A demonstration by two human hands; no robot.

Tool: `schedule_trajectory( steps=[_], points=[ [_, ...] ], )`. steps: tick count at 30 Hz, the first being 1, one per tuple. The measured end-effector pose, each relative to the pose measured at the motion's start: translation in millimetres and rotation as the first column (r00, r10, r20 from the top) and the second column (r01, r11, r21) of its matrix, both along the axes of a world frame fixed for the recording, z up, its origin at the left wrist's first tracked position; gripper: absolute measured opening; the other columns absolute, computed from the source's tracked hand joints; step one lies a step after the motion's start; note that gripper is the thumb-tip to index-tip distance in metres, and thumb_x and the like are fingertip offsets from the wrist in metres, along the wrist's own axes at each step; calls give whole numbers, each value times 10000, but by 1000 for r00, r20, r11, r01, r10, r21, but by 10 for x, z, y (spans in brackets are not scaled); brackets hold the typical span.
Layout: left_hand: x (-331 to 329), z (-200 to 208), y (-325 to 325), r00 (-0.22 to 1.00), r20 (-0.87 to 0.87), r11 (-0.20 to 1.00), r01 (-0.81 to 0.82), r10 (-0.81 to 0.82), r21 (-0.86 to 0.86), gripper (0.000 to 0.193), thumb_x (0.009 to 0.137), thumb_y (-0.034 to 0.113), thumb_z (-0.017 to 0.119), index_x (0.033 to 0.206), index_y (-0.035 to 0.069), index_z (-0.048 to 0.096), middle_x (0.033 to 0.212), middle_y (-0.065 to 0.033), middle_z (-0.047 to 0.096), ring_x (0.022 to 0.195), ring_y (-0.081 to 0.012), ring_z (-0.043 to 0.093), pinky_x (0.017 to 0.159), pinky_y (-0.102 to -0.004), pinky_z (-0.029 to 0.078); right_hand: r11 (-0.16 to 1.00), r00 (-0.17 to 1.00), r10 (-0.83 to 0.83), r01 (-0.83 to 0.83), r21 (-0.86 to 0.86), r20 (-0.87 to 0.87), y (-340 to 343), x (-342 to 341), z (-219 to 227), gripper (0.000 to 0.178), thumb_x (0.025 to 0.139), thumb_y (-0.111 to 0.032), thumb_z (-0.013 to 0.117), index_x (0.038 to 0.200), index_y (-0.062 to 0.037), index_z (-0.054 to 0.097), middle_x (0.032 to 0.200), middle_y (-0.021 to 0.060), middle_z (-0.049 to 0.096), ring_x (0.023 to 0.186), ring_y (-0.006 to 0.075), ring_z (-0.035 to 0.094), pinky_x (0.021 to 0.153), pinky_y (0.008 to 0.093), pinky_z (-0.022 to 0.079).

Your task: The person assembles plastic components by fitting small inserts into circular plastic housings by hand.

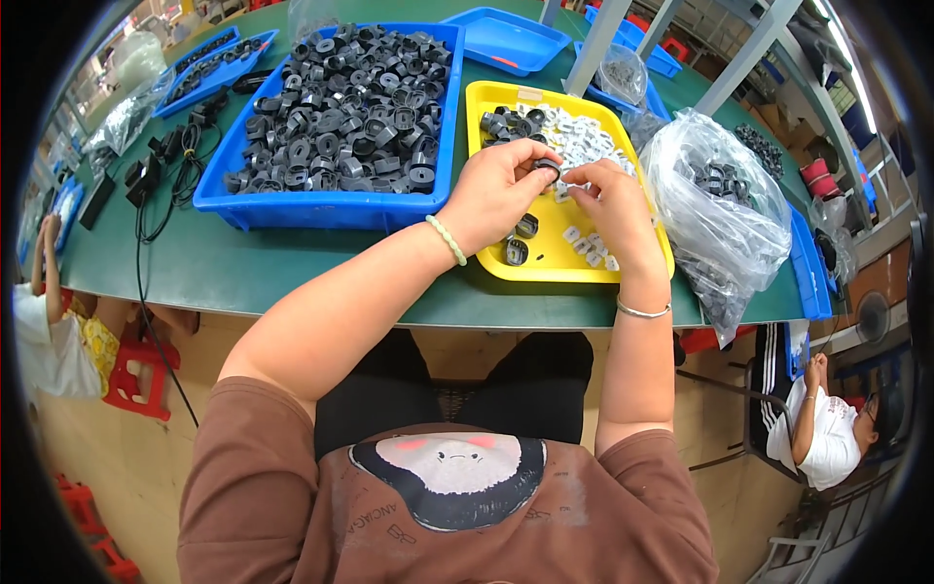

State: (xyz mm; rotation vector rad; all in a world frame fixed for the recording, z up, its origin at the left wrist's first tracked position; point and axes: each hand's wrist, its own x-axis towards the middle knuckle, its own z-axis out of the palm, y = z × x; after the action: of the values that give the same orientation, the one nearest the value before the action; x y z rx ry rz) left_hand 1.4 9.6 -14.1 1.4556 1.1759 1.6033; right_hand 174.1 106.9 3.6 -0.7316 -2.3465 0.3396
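Observation:
Above the yellow tray (pixel 545 273), my left hand (pixel 494 190) pinches a small black plastic housing (pixel 548 169) between thumb and fingers. My right hand (pixel 615 200) is beside it, fingertips drawn together close to the housing; whatever they hold, if anything, is too small to make out. Under my hands the tray carries many small white plastic parts (pixel 584 129). A cluster of black housings (pixel 510 125) lies at its far left. Two more black housings (pixel 516 252) sit near the tray's front left, with several loose white parts (pixel 591 247) to their right.
Left of the tray stands a large blue bin (pixel 321 211) heaped with black housings. A clear plastic bag (pixel 720 209) of dark parts crowds the tray's right side. Cables (pixel 185 175) lie on the green table (pixel 292 268) at left. Metal posts (pixel 598 49) rise behind. Other people sit at both sides.

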Motion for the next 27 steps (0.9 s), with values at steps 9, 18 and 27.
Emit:
schedule_trajectory(
  steps=[9,18,27],
  points=[
    [8,18,21,982,180,997,71,-62,-43,250,974,66,536,1207,-13,584,1055,-53,659,952,-95,643,846,-241,523,933,967,78,-156,-325,-242,-70,-97,24,162,876,-73,662,1020,1,670,855,78,665,751,148,604,695,270,488],
    [-29,-75,91,998,34,998,-61,61,1,275,968,44,520,1231,-17,573,1086,-74,656,961,-100,641,859,-235,517,874,911,146,-301,-381,-386,-146,-167,2,164,889,-93,659,1007,21,664,809,28,673,728,80,604,653,226,479],
    [11,8,69,991,125,999,41,-38,-27,264,952,11,513,1206,-11,581,1082,-76,651,978,-114,642,870,-240,514,951,956,74,-153,-270,-283,-164,-170,45,93,826,-57,669,875,11,628,770,69,642,681,121,604,602,257,479]
  ],
)
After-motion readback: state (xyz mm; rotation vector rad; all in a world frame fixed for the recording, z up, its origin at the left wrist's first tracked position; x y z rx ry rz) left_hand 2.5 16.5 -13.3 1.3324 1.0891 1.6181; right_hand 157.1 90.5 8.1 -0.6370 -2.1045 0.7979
